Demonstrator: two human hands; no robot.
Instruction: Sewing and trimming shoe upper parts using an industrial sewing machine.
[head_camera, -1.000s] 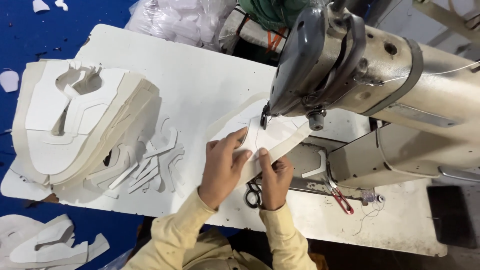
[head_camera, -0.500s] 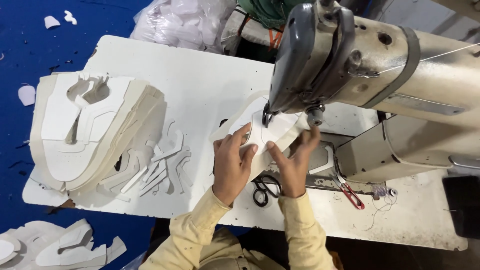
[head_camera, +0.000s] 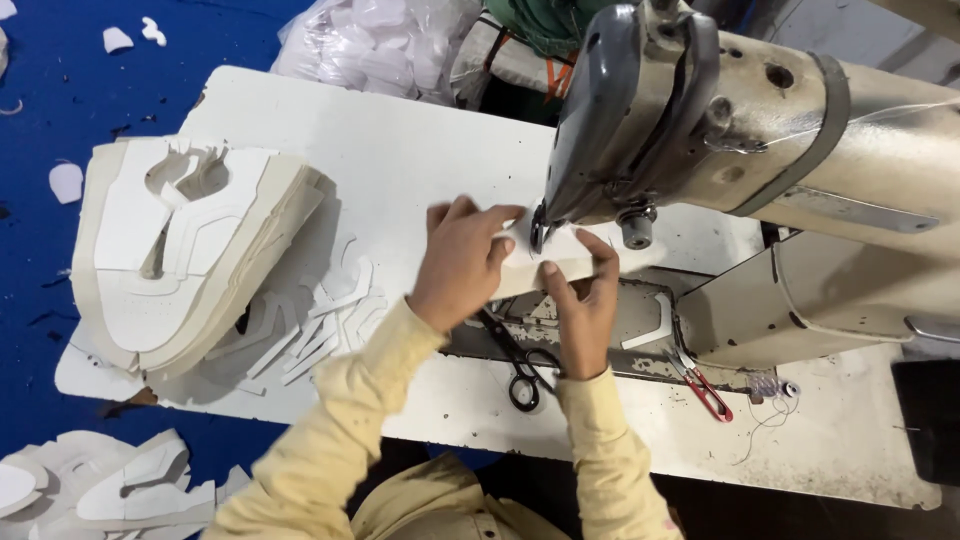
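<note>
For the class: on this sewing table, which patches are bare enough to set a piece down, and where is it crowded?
Bare: table top between stacked cut pieces and machine head; front right corner beyond red snips. Crowded: both hands, left, right, scissors, loose strips.

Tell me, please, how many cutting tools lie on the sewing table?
2. Black-handled scissors lie on the table between the two wrists, under the hands. Small red-handled thread snips lie to the right, before the machine's base. Others may be hidden under the cut white pieces.

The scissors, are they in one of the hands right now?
No, the scissors lie on the table between the wrists; both hands hold the white piece.
</note>
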